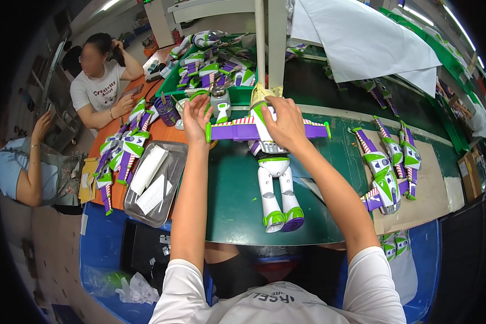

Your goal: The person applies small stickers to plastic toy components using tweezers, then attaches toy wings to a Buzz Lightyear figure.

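A toy space figure lies on the green table, its white-and-green legs (276, 189) toward me. Across its upper body is a white winged backpack (259, 129) with purple wings and red-striped edges. My right hand (285, 123) grips the backpack's upper right side, thumb on its white middle. Beside the left wing's green tip, my left hand (196, 117) is half curled with fingers apart, and I see nothing held in its palm. Just past its fingers stands a small white-and-green toy part (221, 102). The figure's head is hidden.
Winged packs (386, 181) lie on cardboard at the right, more (127, 143) at the left. A clear tray (164, 213) holds paper slips near a purple pot (167, 110). Behind, a green bin (248, 96) is heaped with parts beside a white post (276, 48). Two people are at the left.
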The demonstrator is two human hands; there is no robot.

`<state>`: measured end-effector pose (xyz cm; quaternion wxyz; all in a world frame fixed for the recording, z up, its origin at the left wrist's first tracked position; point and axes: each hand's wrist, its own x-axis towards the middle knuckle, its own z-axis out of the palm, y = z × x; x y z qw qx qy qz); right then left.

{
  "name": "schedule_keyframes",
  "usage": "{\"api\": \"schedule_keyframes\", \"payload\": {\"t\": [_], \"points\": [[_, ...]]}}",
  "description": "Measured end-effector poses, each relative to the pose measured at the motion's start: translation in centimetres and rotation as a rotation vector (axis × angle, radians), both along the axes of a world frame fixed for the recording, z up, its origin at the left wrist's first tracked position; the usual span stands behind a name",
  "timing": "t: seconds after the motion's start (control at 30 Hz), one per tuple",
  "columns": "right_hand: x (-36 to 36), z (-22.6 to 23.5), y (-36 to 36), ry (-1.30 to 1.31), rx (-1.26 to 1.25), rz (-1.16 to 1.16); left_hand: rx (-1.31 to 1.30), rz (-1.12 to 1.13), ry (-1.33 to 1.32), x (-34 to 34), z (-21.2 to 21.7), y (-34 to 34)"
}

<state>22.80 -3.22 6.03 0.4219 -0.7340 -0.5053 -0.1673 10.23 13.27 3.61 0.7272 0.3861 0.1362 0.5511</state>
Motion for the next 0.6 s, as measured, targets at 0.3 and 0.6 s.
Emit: {"api": "schedule_keyframes", "payload": {"t": [0.3,0.6], "points": [[0.1,-0.2,-0.1,0.012,0.029,0.000,0.042,-0.092,0.096,-0.5,0.9,-0.8],[0.1,-0.1,0.2,0.004,0.031,-0.019,0.488,0.390,0.784,-3.5,-0.3,-7.2]]}}
